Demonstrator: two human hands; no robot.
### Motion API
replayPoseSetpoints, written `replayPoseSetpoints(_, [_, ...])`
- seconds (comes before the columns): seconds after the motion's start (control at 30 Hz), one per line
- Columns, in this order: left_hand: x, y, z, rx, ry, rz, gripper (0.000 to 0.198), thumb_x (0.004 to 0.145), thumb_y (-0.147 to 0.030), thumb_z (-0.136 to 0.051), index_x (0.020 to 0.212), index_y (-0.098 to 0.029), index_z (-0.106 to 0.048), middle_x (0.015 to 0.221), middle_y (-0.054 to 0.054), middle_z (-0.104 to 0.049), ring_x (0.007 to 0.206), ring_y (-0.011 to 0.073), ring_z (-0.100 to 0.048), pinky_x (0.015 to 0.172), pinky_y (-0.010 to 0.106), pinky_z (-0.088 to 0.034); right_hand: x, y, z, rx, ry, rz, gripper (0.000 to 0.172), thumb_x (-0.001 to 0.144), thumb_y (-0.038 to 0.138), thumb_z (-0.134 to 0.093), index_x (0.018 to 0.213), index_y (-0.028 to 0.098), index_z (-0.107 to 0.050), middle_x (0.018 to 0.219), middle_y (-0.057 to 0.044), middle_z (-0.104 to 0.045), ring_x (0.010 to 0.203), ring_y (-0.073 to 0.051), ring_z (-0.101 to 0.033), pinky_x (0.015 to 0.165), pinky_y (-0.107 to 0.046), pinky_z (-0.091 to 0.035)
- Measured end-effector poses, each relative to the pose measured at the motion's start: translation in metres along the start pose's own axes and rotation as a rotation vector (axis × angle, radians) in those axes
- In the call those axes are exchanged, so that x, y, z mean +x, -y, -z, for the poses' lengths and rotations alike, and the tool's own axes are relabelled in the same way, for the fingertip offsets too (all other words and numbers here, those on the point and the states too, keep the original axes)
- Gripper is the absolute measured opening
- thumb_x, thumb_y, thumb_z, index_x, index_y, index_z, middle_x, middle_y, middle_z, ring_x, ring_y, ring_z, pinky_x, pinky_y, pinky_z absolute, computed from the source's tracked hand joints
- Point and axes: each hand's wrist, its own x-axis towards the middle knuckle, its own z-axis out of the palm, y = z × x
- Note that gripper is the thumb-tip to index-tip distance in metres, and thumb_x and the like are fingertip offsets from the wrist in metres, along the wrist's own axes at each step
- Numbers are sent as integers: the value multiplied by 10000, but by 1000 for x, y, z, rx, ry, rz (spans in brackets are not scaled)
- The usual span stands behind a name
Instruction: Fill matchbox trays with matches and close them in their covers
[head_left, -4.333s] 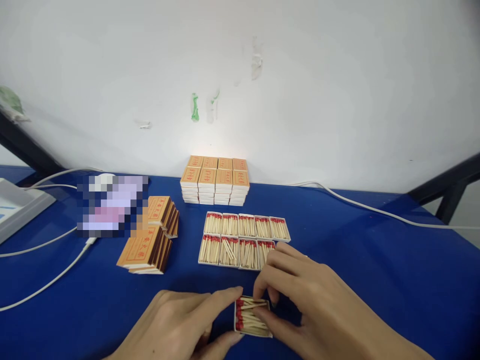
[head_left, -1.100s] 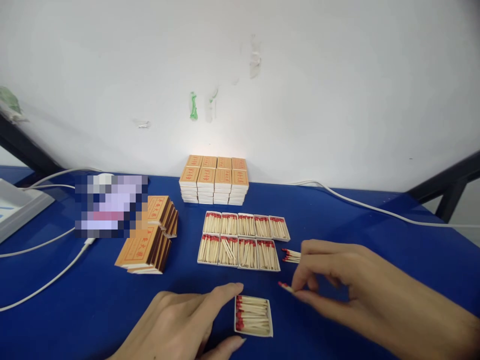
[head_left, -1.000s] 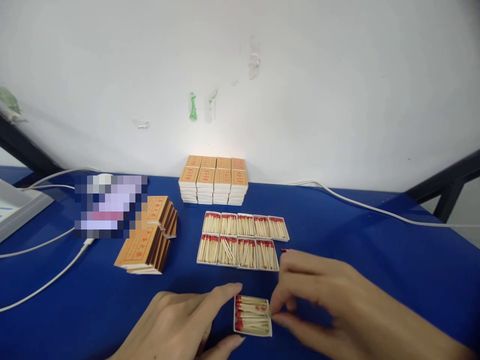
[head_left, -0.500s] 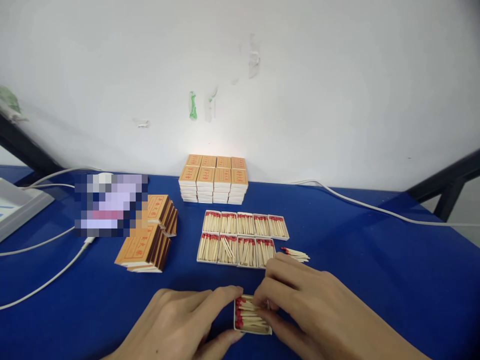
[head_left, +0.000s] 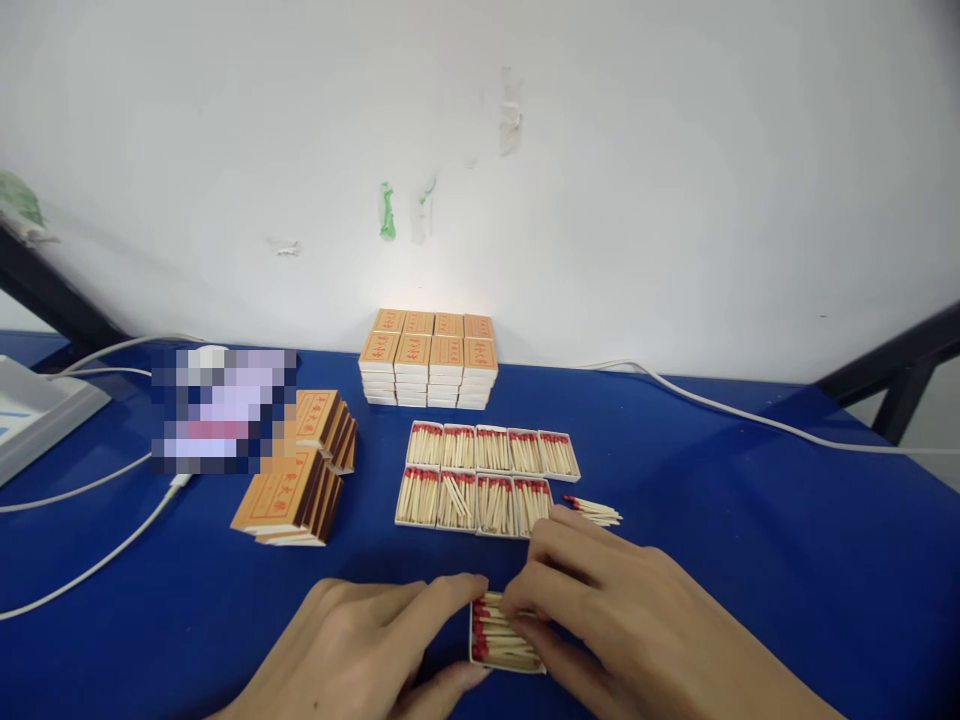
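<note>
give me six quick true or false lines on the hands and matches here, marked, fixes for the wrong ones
1. The left hand is at the left end of the front tray. True.
2. The right hand has fingers over that tray. True.
3. Its red heads point right. False: left.
4. Loose matches lie under the left hand. False: beyond the right hand.
5. The far row of trays numbers three. False: five.
6. An orange stack stands behind that row. True.

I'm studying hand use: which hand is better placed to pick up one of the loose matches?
Probably the right hand: though it is at the near tray, the loose matches lie just beyond its knuckles. The left hand is farther off, at the tray's left side.
</note>
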Motion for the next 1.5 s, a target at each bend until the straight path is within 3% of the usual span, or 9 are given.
replayPoseSetpoints(0.17, [1,2,-2,-4,-4,-7,373,1283,-513,-431,1401,-235,-650,617,-139,-605,402,106,-657,421,212,-516,-1,-3,2,34,-16,-19,189,1003,67,-764,942,245,-738,964,-29,-750,887,-213,-753,683,-287,-596])
replayPoseSetpoints(0.3, [-1,4,-4,-17,-4,3,363,1277,-528,-454,1405,-253,-654,642,-135,-643,405,101,-654,424,211,-515,1,-8,18,132,-152,-63,189,1030,100,-729,1011,281,-777,1011,-13,-772,904,-192,-767,731,-274,-609])
replayPoseSetpoints(0.4, [-4,5,-3,14,-16,-8,372,1280,-516,-444,1421,-249,-661,624,-137,-609,383,107,-610,403,231,-488,-3,-24,35,97,-251,-157,139,1054,199,-720,1038,306,-808,1015,-16,-781,822,-181,-756,669,-274,-580])
replayPoseSetpoints(0.53, [-5,4,-1,19,-15,-18,381,1279,-486,-466,1483,-216,-641,603,-143,-577,403,111,-621,426,223,-514,-19,-62,49,-69,-243,-348,94,1044,380,-756,1023,335,-836,952,-9,-781,676,-194,-708,579,-321,-521])
replayPoseSetpoints(0.67, [-2,5,-3,36,-33,-40,365,1285,-466,-450,1454,-215,-654,610,-138,-567,397,109,-611,401,235,-482,-28,-87,46,-160,-124,-407,46,979,342,-818,984,365,-857,975,-9,-804,858,-262,-778,681,-365,-572])
replayPoseSetpoints(0.83, [-2,5,-5,29,-25,-29,366,1279,-487,-474,1449,-219,-658,626,-137,-589,398,100,-615,416,229,-499,-21,-82,36,-154,-14,-377,37,1000,374,-848,975,363,-873,977,-21,-791,906,-270,-778,617,-335,-533])
replayPoseSetpoints(1.03, [-2,4,-2,35,-24,-37,370,1282,-487,-463,1445,-216,-655,610,-141,-562,404,105,-621,413,233,-495,-19,-74,30,-136,-14,-318,93,1036,293,-818,954,316,-855,957,-22,-778,920,-257,-758,676,-359,-558])
replayPoseSetpoints(1.23, [-4,7,-2,-4,-14,-21,353,1274,-497,-494,1460,-236,-642,701,-123,-718,457,103,-699,472,228,-562,-20,-70,29,-117,-6,-280,220,1093,312,-745,886,300,-817,884,-22,-766,921,-275,-745,700,-386,-546])
replayPoseSetpoints(1.5, [-4,6,-3,3,-19,-23,357,1275,-486,-489,1446,-225,-661,632,-131,-644,414,107,-653,430,218,-525,-23,-72,33,-31,43,-333,205,1088,344,-739,902,303,-813,913,-25,-764,829,-245,-738,721,-380,-562])
